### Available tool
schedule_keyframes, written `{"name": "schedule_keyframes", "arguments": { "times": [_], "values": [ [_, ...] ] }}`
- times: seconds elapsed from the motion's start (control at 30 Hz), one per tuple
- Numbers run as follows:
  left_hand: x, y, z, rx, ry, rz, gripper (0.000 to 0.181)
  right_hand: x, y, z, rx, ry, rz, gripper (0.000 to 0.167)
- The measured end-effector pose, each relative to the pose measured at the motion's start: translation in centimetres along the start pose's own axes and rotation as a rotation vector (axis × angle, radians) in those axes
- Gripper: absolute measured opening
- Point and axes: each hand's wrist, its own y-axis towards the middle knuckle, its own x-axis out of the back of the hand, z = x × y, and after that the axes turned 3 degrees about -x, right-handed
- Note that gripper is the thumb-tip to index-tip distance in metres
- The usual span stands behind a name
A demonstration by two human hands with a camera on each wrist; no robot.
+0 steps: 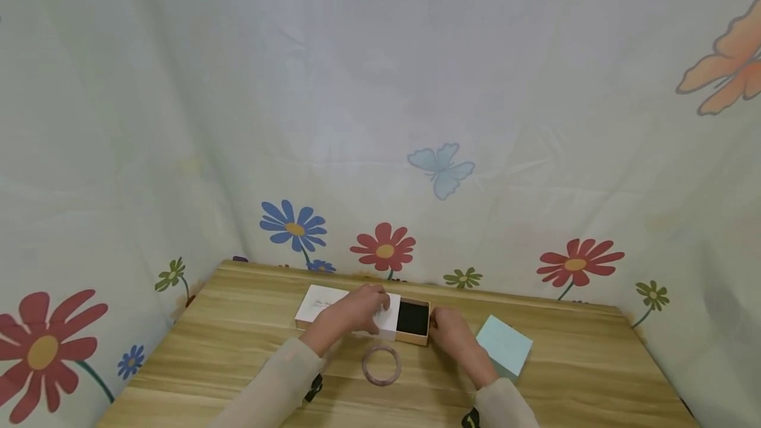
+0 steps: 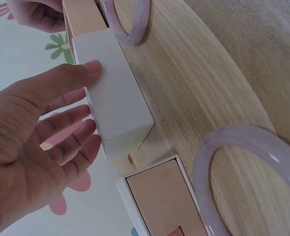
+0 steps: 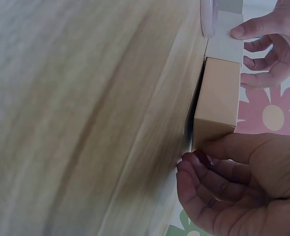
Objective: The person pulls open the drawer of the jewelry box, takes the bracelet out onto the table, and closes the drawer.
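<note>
A white box sleeve [image 1: 389, 322] lies on the table with its tan drawer [image 1: 411, 337] slid partly out to the right, showing a black lining [image 1: 413, 318]. My left hand [image 1: 359, 309] holds the sleeve, thumb on its near side and fingers behind. At the drawer's right end, my right hand [image 1: 453, 333] pinches with thumb and fingertips. A small dark red bit, like a pull tab, shows between those fingers in the right wrist view. Close in front of the sleeve lies a pale purple bangle [image 1: 382, 365].
Left of the sleeve is a second white box [image 1: 312, 306] with a tan end. A second bangle [image 2: 209, 162] lies near it in the left wrist view. Beside my right hand sits a light blue box [image 1: 504, 345]. A flowered curtain [image 1: 357, 117] hangs behind the wooden table [image 1: 571, 375].
</note>
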Motion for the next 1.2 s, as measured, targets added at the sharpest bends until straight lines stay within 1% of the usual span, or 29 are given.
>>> {"name": "schedule_keyframes", "arguments": {
  "times": [0.13,0.3,0.53,0.77,0.97,1.2],
  "values": [
    [0.0,-0.1,0.0,-0.005,0.006,-0.002,0.041,-0.1,0.2,0.0,0.001,-0.025,-0.007,0.021],
    [-0.2,-0.1,0.1,-0.012,0.016,-0.005,0.041,-0.4,0.4,-0.1,-0.008,-0.055,-0.008,0.021],
    [-0.6,0.2,0.4,-0.032,0.021,-0.027,0.041,-0.5,0.6,-0.1,0.002,-0.095,-0.04,0.019],
    [-0.8,0.1,0.5,-0.024,0.014,-0.027,0.041,-0.6,0.9,0.1,-0.004,-0.122,-0.041,0.016],
    [-0.7,0.0,0.4,-0.011,0.001,-0.018,0.041,-0.8,1.0,0.2,0.024,-0.123,-0.068,0.019],
    [-0.6,0.0,0.3,-0.009,-0.005,-0.019,0.042,-1.1,1.4,0.2,0.009,-0.141,-0.056,0.018]
  ]
}}
